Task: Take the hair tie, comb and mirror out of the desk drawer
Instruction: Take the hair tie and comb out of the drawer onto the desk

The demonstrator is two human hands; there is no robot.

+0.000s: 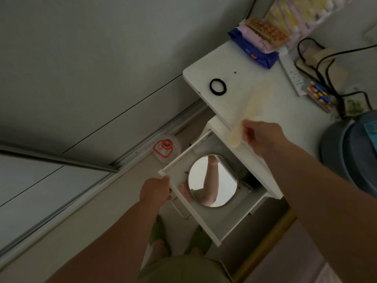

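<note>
The blurred pale yellow plastic comb (pixel 247 117) is being carried, pinched in the right hand (pixel 260 137), over the white worktop (pixel 206 72) edge near the black round hair tie (pixel 217 87), while the open white drawer (pixel 195 211) front is being gripped by the left hand (pixel 156 192); the round mirror (pixel 212 180) is being left for next, likely calling for a careful lift.

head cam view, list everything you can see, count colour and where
hair tie: 1, black, flat on the desk top near its left corner
comb: 1, pale yellow, blurred, held over the desk edge
mirror: 1, round, silver rim, lying in the open drawer
drawer: 1, white, pulled out, metal handle on its front
desk: 1, white
packets: several, blue, pink and yellow, stacked at the desk's far end
power strip: 1, white, black cables, on the desk to the right
batteries: a small pack, mixed colours, beside the strip
lidded container: 1, clear with red markings, on the floor
slippers: 2, green, on the feet
left hand: grips the drawer front
right hand: holds the comb
</note>
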